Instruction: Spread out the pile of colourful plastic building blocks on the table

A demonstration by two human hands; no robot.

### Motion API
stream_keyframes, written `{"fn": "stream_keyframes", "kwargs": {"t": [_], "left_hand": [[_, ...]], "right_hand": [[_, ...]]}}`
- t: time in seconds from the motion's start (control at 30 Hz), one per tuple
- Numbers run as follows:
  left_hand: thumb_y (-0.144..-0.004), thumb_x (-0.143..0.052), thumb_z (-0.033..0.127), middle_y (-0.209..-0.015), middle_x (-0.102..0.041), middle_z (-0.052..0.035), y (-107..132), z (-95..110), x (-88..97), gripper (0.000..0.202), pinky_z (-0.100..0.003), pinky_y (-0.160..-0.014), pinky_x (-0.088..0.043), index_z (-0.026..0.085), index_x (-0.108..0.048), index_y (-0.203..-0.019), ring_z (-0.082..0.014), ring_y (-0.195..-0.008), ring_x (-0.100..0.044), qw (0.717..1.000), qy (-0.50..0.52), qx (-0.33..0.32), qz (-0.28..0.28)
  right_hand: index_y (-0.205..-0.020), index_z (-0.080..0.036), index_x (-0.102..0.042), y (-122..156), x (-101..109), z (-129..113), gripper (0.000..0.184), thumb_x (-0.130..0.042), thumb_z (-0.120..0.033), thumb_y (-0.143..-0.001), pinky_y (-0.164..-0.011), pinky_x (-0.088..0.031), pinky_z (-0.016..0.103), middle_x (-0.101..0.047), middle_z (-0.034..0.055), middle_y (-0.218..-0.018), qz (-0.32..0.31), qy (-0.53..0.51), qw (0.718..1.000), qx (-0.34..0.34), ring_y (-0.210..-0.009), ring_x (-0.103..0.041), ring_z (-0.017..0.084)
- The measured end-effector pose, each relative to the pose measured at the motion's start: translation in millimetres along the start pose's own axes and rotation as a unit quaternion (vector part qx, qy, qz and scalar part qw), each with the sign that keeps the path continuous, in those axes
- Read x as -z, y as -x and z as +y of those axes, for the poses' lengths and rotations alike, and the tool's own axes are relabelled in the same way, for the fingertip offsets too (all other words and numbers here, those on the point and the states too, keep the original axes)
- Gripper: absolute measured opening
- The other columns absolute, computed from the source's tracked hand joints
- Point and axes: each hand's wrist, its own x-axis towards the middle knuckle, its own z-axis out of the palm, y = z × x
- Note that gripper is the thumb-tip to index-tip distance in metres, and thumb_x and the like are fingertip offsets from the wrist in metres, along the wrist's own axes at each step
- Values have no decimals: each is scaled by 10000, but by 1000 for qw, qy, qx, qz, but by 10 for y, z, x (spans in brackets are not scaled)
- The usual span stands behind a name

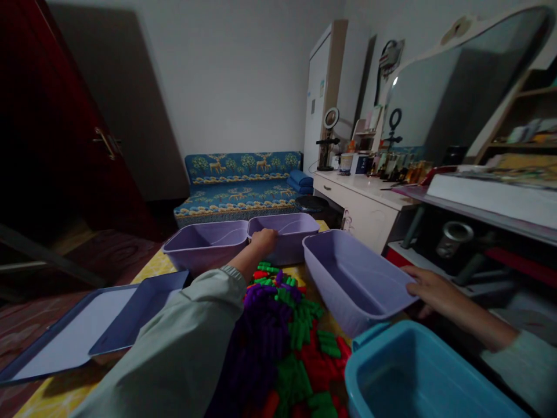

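My left hand (264, 239) reaches across the table, its fingers closed over the near rim of a light purple bin (289, 247) at the back. My right hand (429, 288) grips the right-hand end of another purple bin (333, 284), which sits tilted at an angle. Between my arms lies a heap of small plastic pieces: purple ones (263, 325), green ones (300, 325) and red ones (319, 363). A third purple bin (204, 247) stands against the left side of the back one. The insides that show hold no pieces.
A blue bin (361, 371) fills the near right corner. Flat blue-edged trays (82, 331) lie on the left of the yellow tablecloth (152, 267). Beyond are a patterned sofa (243, 186) and a white dressing table (365, 197) with bottles. A red door (73, 116) stands left.
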Motion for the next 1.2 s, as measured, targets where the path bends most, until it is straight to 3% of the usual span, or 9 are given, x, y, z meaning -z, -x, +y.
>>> {"fn": "stream_keyframes", "kwargs": {"t": [0.17, 0.27, 0.47, 0.6, 0.87, 1.03, 1.2], "left_hand": [[-933, -578, 359, -1170, -638, -90, 40, 13, 14, 311, -468, -932, -510, 160, -611, -1171, -228, -1057, -623, 1000, -6, -11, -8], [-934, -576, 356, -1175, -638, -90, 52, -7, 35, 310, -480, -948, -499, 159, -612, -1171, -234, -1078, -617, 1000, -11, -22, -7], [-932, -579, 351, -1200, -626, -94, 45, -33, 43, 307, -476, -939, -506, 160, -611, -1171, -239, -1094, -609, 999, -23, -34, -10], [-932, -580, 351, -1185, -629, -93, 71, -9, 0, 322, -465, -916, -521, 159, -599, -1191, -231, -1057, -623, 999, -36, -32, -23], [-929, -586, 348, -1230, -604, -99, 122, 68, -17, 357, -472, -922, -518, 169, -573, -1238, -239, -1080, -610, 997, -50, -36, -37], [-927, -588, 357, -1239, -598, -101, 134, 78, -15, 368, -463, -911, -524, 171, -567, -1244, -236, -1073, -611, 997, -53, -36, -37], [-936, -567, 374, -1179, -637, -95, 185, 8, 20, 336, -483, -940, -502, 155, -601, -1188, -234, -1064, -623, 997, -42, -51, -27]], "right_hand": [[-1005, -153, -648, 68, -70, -126, 435, -485, -210, -606, -414, -487, 249, -674, 62, -786, -35, 55, 997, 34, -599, -644, 203], [-1006, -153, -644, 97, -78, -117, 457, -468, -267, -600, -425, -479, 263, -667, 42, -698, -64, 34, 996, 46, -648, -664, 237], [-866, -184, -674, 43, -99, -8, 344, -470, -305, -617, -743, -523, 326, -724, 50, -843, -48, 43, 990, 129, -804, -674, 248], [-848, -179, -684, 29, -102, 10, 370, -437, -359, -639, -785, -507, 366, -723, 72, -846, -59, 82, 983, 154, -822, -667, 275], [-788, -187, -668, 65, -54, 3, 349, -413, -336, -600, -747, -508, 353, -736, 132, -887, -25, 129, 983, 125, -839, -686, 298], [-832, -182, -698, 38, -85, 64, 322, -405, -233, -707, -791, -513, 337, -735, 120, -853, -34, 128, 983, 127, -796, -697, 258], [-947, -149, -724, 35, -93, 122, 335, -419, -205, -820, -811, -502, 274, -739, 139, -1002, -40, 91, 987, 125, -875, -709, 214]]}}
